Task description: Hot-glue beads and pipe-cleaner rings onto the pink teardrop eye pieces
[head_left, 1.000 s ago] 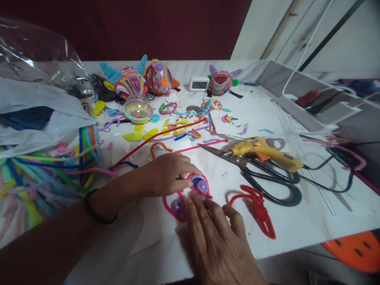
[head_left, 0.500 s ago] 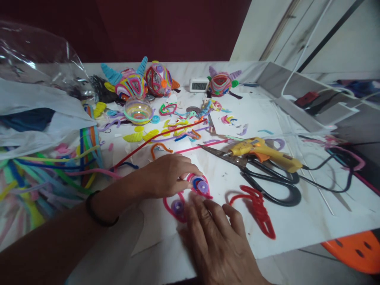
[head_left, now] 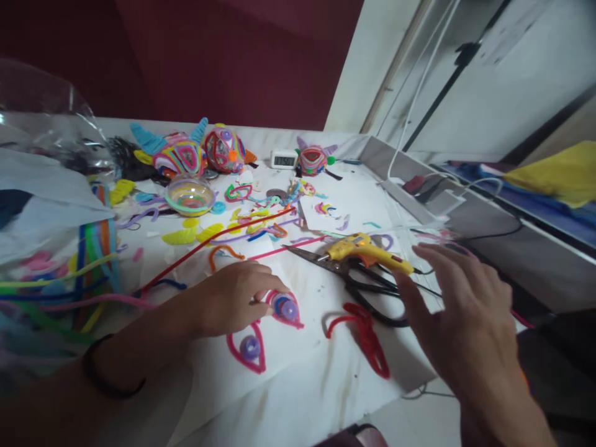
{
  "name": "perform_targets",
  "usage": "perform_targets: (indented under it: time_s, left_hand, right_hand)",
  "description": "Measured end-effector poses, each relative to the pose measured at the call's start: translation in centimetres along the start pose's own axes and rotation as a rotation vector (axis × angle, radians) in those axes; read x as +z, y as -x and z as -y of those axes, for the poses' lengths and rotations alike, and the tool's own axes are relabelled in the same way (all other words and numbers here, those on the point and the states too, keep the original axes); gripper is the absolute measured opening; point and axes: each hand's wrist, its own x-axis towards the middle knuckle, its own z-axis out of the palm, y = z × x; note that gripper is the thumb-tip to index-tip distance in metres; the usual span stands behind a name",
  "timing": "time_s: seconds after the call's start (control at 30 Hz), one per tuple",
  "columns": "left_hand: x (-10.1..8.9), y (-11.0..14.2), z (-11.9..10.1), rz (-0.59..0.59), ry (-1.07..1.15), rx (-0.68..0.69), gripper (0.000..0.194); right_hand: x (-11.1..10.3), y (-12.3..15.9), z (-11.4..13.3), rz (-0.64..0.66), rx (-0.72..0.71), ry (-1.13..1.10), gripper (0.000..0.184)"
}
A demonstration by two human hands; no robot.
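Pink-edged eye piece lies on white paper toward the front edge of the table, its left end pinched by the left hand. A second eye piece lies beside it. Rightward, past a red twist, a yellow glue gun crosses scissors; the right hand, fingers spread apart, partly hides their handles. Decorated balls stand near the back edge.
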Motion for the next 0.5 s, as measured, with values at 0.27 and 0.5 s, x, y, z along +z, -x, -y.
perform_targets:
  time_s: [0.27, 0.5]
  left_hand:
    - [-0.1, 0.1, -0.3, -0.017, -0.012, -0.024, 0.035]
    - [-0.1, 0.1, -0.1, -0.003, 0.022, 0.003, 0.034]
  right_hand:
    - [3.3, -1.2, -5.3, 0.401, 0.050, -0.331, 0.047]
    - [4.1, -4.5, -5.9, 0.579, 0.063, -0.485, 0.040]
